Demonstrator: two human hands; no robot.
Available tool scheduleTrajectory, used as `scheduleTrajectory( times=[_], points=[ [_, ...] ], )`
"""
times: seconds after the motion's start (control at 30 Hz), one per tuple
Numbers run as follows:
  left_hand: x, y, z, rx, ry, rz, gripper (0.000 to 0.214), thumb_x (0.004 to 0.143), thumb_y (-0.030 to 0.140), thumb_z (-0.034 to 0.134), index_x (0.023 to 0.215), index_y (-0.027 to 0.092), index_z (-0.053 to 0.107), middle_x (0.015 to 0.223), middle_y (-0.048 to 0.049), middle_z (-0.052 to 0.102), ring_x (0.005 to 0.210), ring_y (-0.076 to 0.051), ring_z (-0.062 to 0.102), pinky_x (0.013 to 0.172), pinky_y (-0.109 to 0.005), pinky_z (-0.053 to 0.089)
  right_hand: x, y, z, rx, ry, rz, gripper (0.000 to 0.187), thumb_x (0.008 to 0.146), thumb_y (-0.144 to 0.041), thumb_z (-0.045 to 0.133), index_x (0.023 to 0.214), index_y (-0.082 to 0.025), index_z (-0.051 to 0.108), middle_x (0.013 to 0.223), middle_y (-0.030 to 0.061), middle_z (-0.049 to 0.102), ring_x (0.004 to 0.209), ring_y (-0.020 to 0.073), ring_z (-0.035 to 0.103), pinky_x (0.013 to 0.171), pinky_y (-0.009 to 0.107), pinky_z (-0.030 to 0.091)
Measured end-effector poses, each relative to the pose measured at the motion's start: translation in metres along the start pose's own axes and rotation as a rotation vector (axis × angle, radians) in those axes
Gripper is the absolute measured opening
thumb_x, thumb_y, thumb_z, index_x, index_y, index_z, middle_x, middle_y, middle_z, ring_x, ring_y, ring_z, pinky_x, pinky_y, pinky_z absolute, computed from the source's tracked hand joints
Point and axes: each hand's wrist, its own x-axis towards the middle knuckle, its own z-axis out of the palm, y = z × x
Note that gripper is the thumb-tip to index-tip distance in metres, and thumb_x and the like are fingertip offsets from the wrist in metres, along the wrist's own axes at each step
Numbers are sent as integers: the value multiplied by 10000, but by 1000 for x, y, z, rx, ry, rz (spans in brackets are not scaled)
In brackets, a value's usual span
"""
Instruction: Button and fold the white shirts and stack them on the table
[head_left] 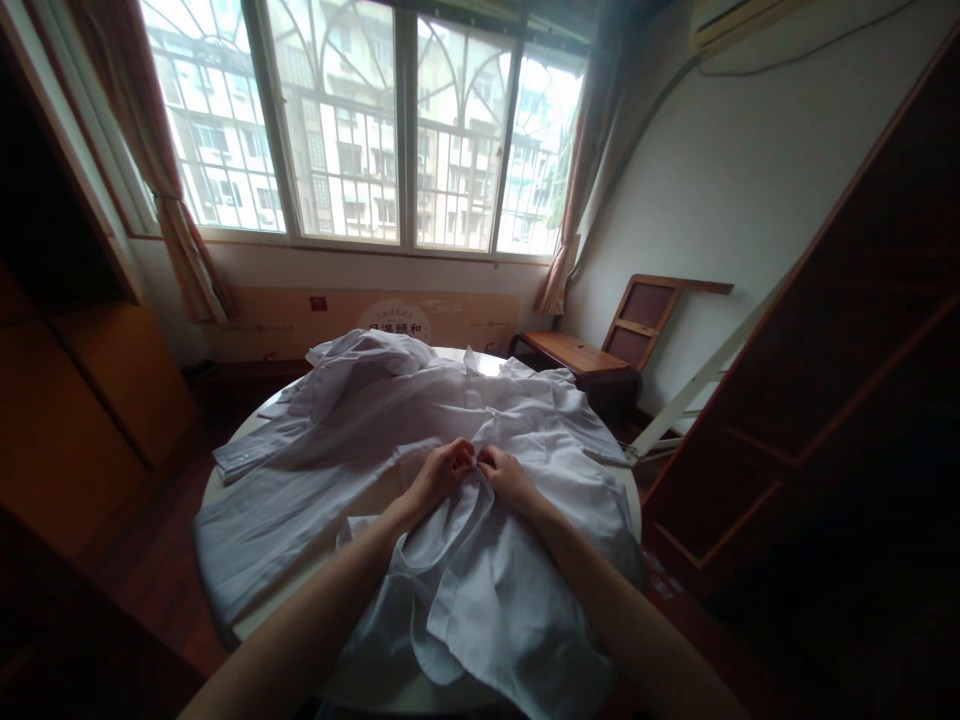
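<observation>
White garments that look like shirts or lab coats lie spread over a round white table (274,595). Close together at the middle, my left hand (444,470) and my right hand (508,478) both pinch the edge of one white garment (517,600). Its near part drapes toward me and over the table's front. Whether a button sits between my fingertips is too small to tell. Another white garment (322,450) stretches across the left side, a cuffed sleeve pointing left, with a bunched pile at the back.
Behind the table stand a long printed cardboard box (300,320) and a barred window (345,130). A wooden chair (577,352) is at the back right, near a white folding frame (682,405). Dark wooden furniture (757,470) leans into view on the right; an orange-brown cabinet (97,420) stands left.
</observation>
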Motion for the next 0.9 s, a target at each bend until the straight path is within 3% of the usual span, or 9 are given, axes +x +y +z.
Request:
scheduleTrajectory(
  times=[0.17,0.47,0.9],
  points=[
    [-2,4,-3,156,-63,54,217,756,126,531,917,175,668,891,-34,670,771,-150,585,740,-263,444,3,2,2,-16,1,34,174,769,-124,484,863,-122,630,884,88,679,819,183,605,733,263,427],
    [-5,12,-8,269,-8,69,155,774,150,541,792,183,692,812,-26,662,686,-134,574,642,-228,419,4,4,2,62,3,17,116,739,-144,517,758,-146,632,790,58,676,760,175,604,693,261,436],
    [-7,19,-11,304,42,6,140,757,139,551,741,184,683,777,-16,644,667,-129,553,627,-225,396,6,6,4,146,35,33,53,699,-182,546,692,-166,596,731,43,654,707,172,581,655,267,410]
  ],
)
